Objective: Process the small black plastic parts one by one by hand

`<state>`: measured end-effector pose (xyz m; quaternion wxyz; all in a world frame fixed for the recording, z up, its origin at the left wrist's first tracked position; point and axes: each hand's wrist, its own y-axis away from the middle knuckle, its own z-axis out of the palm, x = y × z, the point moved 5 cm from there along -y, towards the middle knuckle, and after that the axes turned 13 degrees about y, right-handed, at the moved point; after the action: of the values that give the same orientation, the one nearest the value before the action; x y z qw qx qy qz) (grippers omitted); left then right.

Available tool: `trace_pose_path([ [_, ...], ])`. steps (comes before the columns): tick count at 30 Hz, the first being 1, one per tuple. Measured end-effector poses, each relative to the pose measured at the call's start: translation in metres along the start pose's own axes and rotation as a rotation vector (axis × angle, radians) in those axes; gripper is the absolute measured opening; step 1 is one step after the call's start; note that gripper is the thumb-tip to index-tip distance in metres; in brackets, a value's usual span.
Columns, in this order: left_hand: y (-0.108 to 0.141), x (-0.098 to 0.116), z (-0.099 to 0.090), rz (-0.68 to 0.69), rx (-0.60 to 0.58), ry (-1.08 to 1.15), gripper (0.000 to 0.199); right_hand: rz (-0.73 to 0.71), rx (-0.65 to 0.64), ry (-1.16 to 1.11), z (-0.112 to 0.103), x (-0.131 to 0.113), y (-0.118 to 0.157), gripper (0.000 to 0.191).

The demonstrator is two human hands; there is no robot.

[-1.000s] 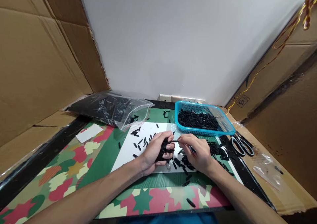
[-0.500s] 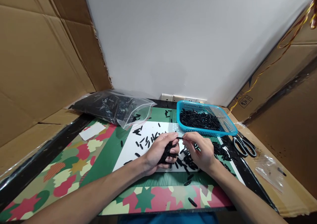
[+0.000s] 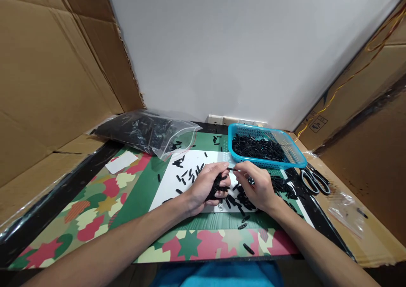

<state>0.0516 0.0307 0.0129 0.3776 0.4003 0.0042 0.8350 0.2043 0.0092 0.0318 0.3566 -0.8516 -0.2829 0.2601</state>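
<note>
My left hand (image 3: 207, 184) is curled round a bunch of small, slim black pieces (image 3: 216, 189). Between its thumb and the fingertips of my right hand (image 3: 256, 185) runs one slender black piece (image 3: 231, 169), pinched at both ends. What these pieces are made of I cannot tell. More loose black pieces (image 3: 243, 199) lie heaped under and beside my right hand, and others are scattered over the white sheet (image 3: 158, 191) to the left.
A blue plastic basket (image 3: 233, 155) of black pieces stands behind my hands. At the back left lies a clear zip bag (image 3: 136, 130) full of dark items. Scissors (image 3: 314, 181) and a small plastic bag (image 3: 347, 215) rest at the right. Cardboard (image 3: 57, 67) walls both sides.
The camera view has shifted slightly. Both hands keep nearly the same pose, with the bunch in the left and the single piece pinched between them.
</note>
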Motion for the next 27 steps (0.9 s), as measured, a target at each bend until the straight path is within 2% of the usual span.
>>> trace_pose_path([
  [16,-0.0019,0.0004,-0.0004,-0.007,0.033,0.013,0.04,0.102,0.003,-0.051,-0.0023,0.0006,-0.004,0.007],
  [22,-0.001,0.0026,0.0016,0.033,0.023,-0.007,0.041,0.116,0.119,-0.059,-0.0083,0.002,-0.0012,0.006],
  [27,-0.0005,0.0014,0.002,0.043,0.024,-0.037,0.042,0.082,0.151,-0.064,-0.0082,0.0013,0.0015,0.007],
])
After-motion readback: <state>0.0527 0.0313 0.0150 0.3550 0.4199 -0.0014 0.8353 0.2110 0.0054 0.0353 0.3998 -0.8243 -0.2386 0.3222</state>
